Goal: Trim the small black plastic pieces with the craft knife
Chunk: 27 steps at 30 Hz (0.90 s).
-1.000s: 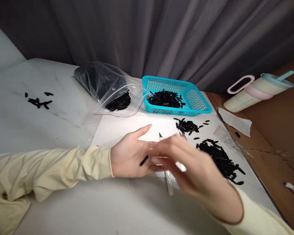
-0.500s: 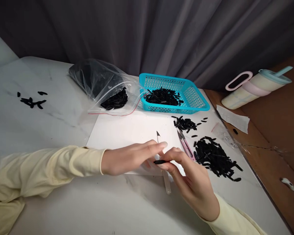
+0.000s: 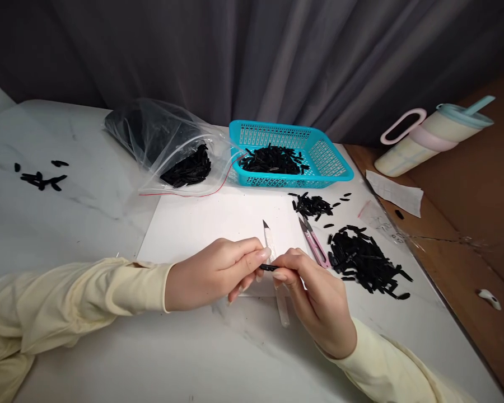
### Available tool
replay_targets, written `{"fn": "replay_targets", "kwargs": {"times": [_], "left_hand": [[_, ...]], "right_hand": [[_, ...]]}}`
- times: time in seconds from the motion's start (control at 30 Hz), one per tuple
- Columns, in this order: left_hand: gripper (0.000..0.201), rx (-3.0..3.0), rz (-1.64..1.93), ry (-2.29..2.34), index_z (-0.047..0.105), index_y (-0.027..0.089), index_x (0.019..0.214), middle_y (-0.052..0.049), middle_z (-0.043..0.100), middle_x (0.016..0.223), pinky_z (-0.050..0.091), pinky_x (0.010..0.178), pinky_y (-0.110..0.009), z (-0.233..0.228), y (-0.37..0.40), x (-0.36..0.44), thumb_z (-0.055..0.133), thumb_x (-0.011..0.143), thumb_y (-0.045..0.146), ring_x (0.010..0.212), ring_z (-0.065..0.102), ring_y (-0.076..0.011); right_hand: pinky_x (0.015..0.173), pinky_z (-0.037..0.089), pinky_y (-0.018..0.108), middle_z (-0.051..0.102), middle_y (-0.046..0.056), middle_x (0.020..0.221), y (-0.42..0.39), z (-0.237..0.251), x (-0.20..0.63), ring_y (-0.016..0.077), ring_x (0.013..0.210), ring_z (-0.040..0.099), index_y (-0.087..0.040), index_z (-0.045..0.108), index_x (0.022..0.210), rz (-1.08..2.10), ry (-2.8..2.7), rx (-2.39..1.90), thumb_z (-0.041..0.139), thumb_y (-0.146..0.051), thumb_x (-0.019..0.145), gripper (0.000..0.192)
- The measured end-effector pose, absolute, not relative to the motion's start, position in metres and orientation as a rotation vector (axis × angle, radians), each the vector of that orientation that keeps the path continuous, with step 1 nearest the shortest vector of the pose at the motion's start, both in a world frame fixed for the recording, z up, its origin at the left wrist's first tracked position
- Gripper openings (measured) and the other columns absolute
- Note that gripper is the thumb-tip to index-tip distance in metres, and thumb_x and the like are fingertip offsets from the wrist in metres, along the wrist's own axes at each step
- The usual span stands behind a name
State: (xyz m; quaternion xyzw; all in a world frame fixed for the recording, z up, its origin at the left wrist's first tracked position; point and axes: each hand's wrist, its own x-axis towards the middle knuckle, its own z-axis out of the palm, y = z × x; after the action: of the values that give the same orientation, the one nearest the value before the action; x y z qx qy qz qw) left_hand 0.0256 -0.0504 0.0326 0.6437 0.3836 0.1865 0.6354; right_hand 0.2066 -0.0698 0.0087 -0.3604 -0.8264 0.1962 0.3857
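Note:
Between my two hands is a small, slim black piece (image 3: 269, 267), its exact kind unclear. My left hand (image 3: 220, 272) pinches its left end with thumb and fingers, and my right hand (image 3: 313, 291) grips the right end the same way. Beneath the hands, a craft knife (image 3: 282, 308) with a pale handle lies across a white sheet (image 3: 201, 218), its dark pointed blade facing away from me. Pink-handled thread snips (image 3: 317, 246) rest just right of the knife. A large heap of similar black pieces (image 3: 365, 260) lies beyond my right hand.
A blue basket (image 3: 294, 180) holding black pieces stands at the back. Left of it lies an open zip bag (image 3: 151, 140) with more pieces. A smaller pile (image 3: 314, 206) sits before the basket; a few pieces (image 3: 44, 180) lie far left. A tumbler (image 3: 428, 143) leans at right.
My left hand has come down and its fingers have closed on the black piece, which my right hand was holding. The whole view has shifted slightly.

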Motion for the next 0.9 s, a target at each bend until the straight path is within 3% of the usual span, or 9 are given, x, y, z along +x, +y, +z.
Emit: {"fn": "replay_targets", "kwargs": {"times": [0.6, 0.9], "left_hand": [[0.032, 1.208, 0.351, 0.8, 0.038, 0.018, 0.07, 0.01, 0.035, 0.051, 0.029, 0.041, -0.017, 0.043, -0.058, 0.027, 0.036, 0.091, 0.042, 0.039, 0.039, -0.0031], [0.041, 1.091, 0.112, 0.659, 0.038, 0.018, 0.066, 0.01, 0.029, 0.041, 0.025, 0.033, -0.017, 0.046, -0.053, 0.025, 0.028, 0.091, 0.049, 0.031, 0.045, -0.0074]], "right_hand": [[0.05, 0.031, 0.027, 0.047, 0.002, 0.056, -0.069, 0.017, 0.209, 0.0121, 0.053, 0.04, -0.014, 0.049, 0.082, 0.399, -2.173, -0.692, 0.04, -0.014, 0.092, 0.013], [0.051, 0.033, 0.03, 0.053, 0.004, 0.058, -0.062, 0.02, 0.213, 0.0157, 0.056, 0.045, -0.012, 0.05, 0.089, 0.067, -2.325, -0.618, 0.044, -0.008, 0.089, 0.007]]}}
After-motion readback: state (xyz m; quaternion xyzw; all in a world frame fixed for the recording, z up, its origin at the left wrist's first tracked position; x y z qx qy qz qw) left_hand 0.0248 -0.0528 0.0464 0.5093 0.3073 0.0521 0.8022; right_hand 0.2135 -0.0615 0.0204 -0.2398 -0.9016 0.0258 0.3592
